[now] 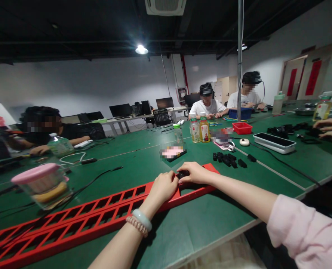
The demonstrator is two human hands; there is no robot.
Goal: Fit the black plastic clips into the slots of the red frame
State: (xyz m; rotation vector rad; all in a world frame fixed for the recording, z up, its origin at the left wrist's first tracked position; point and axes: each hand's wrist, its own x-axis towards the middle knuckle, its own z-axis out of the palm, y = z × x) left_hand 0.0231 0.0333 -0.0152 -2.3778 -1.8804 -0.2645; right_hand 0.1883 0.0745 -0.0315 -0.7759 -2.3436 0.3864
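Observation:
A long red metal rail (79, 213) with rectangular cut-outs lies slantwise across the green table (199, 224). My left hand (163, 186) rests on the rail near its right end, fingers curled shut. My right hand (192, 172) is beside it, fingers closed on a small black part (183, 173) at the rail. The two hands nearly touch. Several more small black parts (229, 159) lie loose on the table to the right of my hands.
A pink-lidded jar (44, 185) stands at the left. Drink bottles (199, 129), a red bin (242, 128), a white-edged tray (274, 142) and cables lie farther back. Other people sit at the far side, the left, and a person's hands (330, 129) at the right.

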